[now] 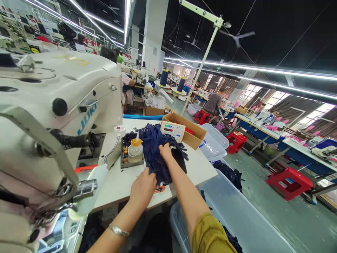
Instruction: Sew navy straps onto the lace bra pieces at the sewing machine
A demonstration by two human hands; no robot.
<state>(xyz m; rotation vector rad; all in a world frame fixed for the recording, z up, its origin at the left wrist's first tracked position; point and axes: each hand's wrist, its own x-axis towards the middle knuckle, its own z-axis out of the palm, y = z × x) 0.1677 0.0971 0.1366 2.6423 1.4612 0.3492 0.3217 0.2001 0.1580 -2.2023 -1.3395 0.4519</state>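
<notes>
A heap of dark navy fabric strips (pixel 155 147) lies on the white sewing table (pixel 118 182). My left hand (pixel 143 188) grips the near end of the heap, fingers curled into the cloth. My right hand (pixel 165 151) reaches further in and closes on strips at the middle of the pile. A silver bracelet sits on my left wrist and a mustard sleeve covers my right upper arm.
A white Juki sewing machine (pixel 58 105) fills the left. A small tray with an oil bottle (pixel 135 151) stands beside the heap. A control panel (pixel 173 130) and cardboard box (pixel 189 133) sit behind. Clear plastic bins (pixel 237 218) stand at right, red stools beyond.
</notes>
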